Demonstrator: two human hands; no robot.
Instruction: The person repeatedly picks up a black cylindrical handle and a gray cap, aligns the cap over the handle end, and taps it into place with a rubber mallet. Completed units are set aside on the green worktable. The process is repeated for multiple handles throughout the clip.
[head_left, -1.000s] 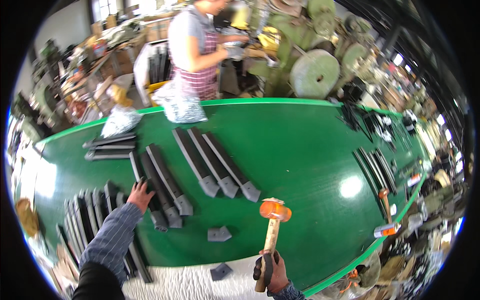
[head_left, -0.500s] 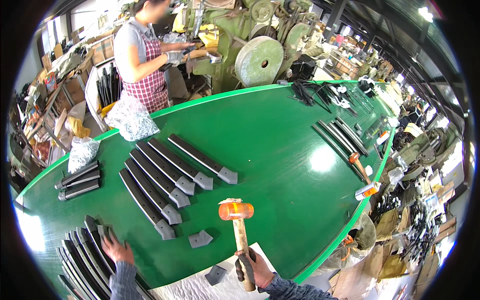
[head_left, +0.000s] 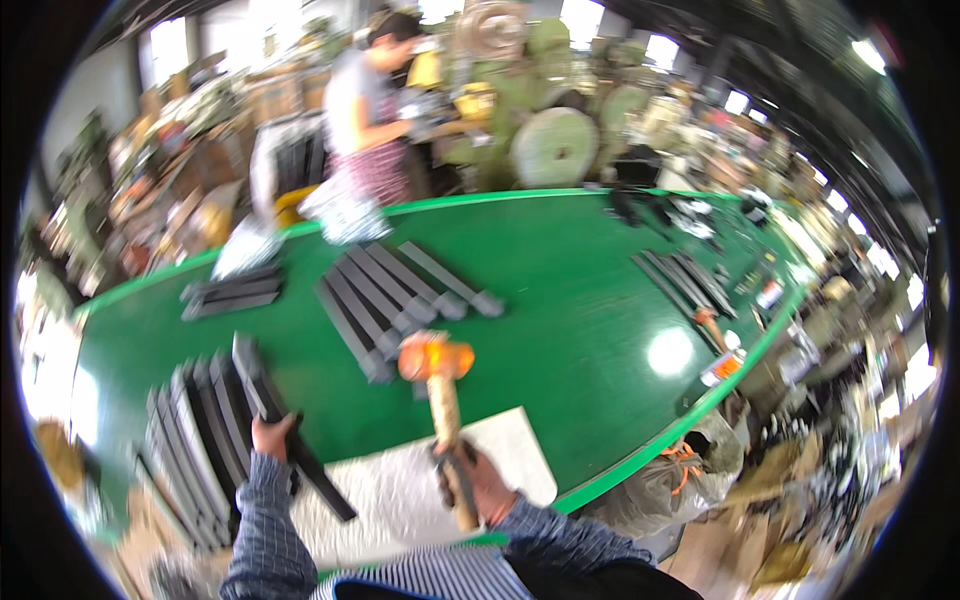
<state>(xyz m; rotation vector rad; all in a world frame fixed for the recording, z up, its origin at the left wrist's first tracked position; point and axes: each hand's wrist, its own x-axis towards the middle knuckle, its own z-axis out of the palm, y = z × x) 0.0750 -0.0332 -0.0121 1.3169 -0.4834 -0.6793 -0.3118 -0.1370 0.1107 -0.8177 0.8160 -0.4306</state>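
My right hand [head_left: 478, 482] grips the wooden handle of a mallet with an orange head [head_left: 436, 358], held upright over the green table [head_left: 580, 300]. My left hand [head_left: 272, 436] is closed on a long dark grey metal bar [head_left: 285, 425], lifted off a stack of similar bars [head_left: 195, 440] at my left. A white pad [head_left: 400, 490] lies on the table right in front of me, under both hands. Beyond the mallet head lies a row of several more grey bars [head_left: 390, 295], side by side.
A person in a checked apron [head_left: 365, 120] works at green machinery [head_left: 545, 140] across the table. More dark bars [head_left: 232, 290] and plastic bags [head_left: 345, 215] lie at the far left, dark parts and another mallet [head_left: 705, 320] at the right edge.
My left hand has picked one bar out of the left stack and lifted it toward the white pad. The mallet stays upright in my right hand. The view has swung.
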